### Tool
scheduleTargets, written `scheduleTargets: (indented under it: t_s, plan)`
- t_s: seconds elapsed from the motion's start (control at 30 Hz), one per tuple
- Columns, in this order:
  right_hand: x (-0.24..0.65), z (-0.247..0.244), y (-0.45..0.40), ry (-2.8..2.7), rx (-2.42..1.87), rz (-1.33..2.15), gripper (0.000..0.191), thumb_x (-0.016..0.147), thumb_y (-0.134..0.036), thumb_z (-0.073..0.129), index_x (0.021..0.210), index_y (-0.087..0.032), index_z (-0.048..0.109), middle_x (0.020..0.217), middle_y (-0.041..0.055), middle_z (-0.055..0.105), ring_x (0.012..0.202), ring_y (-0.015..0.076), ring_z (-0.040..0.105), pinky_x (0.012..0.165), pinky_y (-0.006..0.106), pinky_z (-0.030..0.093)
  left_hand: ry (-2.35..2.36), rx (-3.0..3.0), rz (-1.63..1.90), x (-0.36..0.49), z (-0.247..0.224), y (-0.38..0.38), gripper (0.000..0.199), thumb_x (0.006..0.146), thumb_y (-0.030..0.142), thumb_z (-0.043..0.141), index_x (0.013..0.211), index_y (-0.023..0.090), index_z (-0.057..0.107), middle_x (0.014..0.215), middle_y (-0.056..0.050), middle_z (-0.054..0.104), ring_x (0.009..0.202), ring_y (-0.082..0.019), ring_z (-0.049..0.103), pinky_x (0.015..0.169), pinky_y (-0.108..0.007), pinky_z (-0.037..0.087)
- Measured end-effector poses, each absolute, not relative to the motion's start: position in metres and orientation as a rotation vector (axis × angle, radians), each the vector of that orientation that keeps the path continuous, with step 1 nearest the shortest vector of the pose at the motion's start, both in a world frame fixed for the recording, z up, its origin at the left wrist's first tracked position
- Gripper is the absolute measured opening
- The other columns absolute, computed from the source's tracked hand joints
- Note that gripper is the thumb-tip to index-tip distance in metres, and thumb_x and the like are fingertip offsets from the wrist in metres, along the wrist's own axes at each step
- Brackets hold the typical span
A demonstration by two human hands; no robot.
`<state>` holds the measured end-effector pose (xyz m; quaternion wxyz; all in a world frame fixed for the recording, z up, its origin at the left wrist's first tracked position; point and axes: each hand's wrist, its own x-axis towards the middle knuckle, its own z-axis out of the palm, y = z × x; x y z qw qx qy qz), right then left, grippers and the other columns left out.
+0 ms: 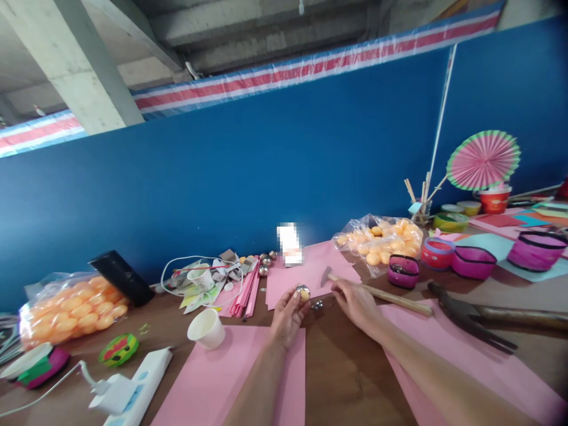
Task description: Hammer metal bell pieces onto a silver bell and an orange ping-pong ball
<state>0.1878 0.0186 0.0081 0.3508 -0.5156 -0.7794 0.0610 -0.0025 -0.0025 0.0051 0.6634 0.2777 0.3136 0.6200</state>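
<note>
My left hand (288, 316) pinches a shiny silver ball-like piece (303, 292), with a yellow-orange patch showing on its face. My right hand (357, 305) is closed around the wooden handle of a small hammer (394, 297), close to its metal head. That head points left, toward the silver piece, and stands apart from it. Between my hands, a few small shiny metal bits (317, 305) lie on the brown table. Pink paper (319, 260) is spread behind them. Several silver balls (265, 261) sit farther back by the blue wall.
A large claw hammer (465, 313) lies at right near magenta fabric bowls (474, 262). Bags of orange balls (75, 307) stand on both sides. A white cup (206, 329), a power strip (148, 378) and a black object (120, 277) are at left. A blue wall (266, 171) bounds the back.
</note>
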Motion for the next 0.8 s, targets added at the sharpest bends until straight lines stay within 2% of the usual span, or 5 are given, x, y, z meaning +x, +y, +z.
scheduleTargets:
  t_s: [0.33,0.67,0.8]
  plan:
    - [0.1882,0.0065,0.0218,-1.938,-1.231,0.265,0.012,0.076,-0.018,0.047,0.077,-0.019,0.059,0.074,0.0024,0.064,0.07,0.0174,0.06,0.066,0.027,0.043,0.738,0.638,1.391,-0.0014,0.0044,-0.0023,0.028,0.07,0.021,0.065,0.097,0.015,0.06,0.084,-0.005,0.067,0.075,-0.012,0.062,0.073,-0.026,0.05]
    - [0.1878,0.0039,0.0239,-1.923,-1.153,0.327,0.018,0.077,-0.017,0.047,0.087,-0.02,0.062,0.087,0.0027,0.067,0.081,0.0181,0.061,0.075,0.028,0.044,0.756,0.638,1.389,0.0003,0.0075,-0.0043,0.029,0.069,0.021,0.065,0.097,0.015,0.06,0.085,-0.006,0.067,0.075,-0.012,0.061,0.072,-0.026,0.05]
    - [0.1872,0.0079,0.021,-1.953,-1.17,0.334,0.017,0.08,-0.021,0.045,0.084,-0.021,0.062,0.081,0.0018,0.066,0.076,0.0179,0.06,0.072,0.028,0.043,0.738,0.642,1.386,-0.0008,0.0052,-0.0035,0.03,0.07,0.022,0.065,0.098,0.015,0.06,0.086,-0.006,0.066,0.074,-0.012,0.061,0.072,-0.026,0.049]
